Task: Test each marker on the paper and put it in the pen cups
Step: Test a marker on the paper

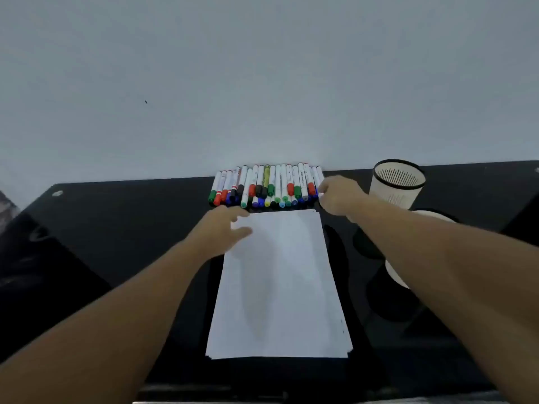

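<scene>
Squarely on a glossy black table (pixel 122 228), a stack of white paper (pixel 280 287) runs lengthwise away from the person. Beyond its far edge lies a row of white-barrelled markers (pixel 265 185), coloured caps pointing toward the person, against a pale wall. A perforated white pen cup (pixel 398 183) stands right. The left hand (pixel 221 228) rests spread on the paper's corner; the right hand (pixel 339 195) touches the rightmost markers, grip unclear.

Glossy black table (pixel 122 228): marker row (pixel 267 185), white paper stack (pixel 280 287), slotted pen cups (pixel 398 182).
</scene>
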